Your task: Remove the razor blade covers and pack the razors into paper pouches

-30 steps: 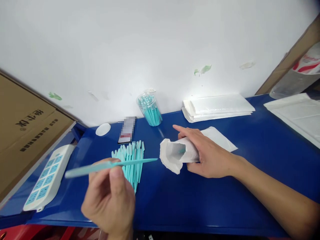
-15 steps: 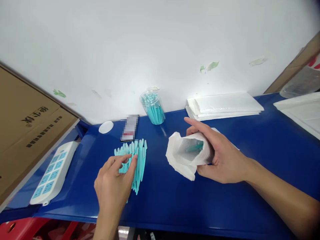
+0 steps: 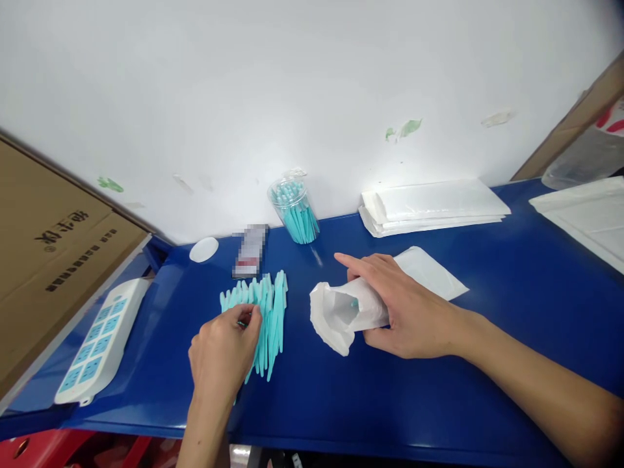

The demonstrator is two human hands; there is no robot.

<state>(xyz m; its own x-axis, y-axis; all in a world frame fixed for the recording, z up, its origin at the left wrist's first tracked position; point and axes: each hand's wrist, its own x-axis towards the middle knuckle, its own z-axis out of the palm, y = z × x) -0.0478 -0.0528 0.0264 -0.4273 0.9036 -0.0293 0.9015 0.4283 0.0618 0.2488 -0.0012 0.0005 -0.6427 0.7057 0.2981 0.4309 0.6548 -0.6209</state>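
The left hand pinches, seemingly, one teal stick from the pile of teal sticks on the blue table. The right hand grips a white pouch, mouth open toward the pile.

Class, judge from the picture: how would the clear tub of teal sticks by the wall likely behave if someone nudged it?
The clear tub already leans, so it would probably tip easily. It looks like thin plastic packed with slim sticks, so it is likely light and would slide on the smooth blue table. Its round shape suggests it could roll once down.
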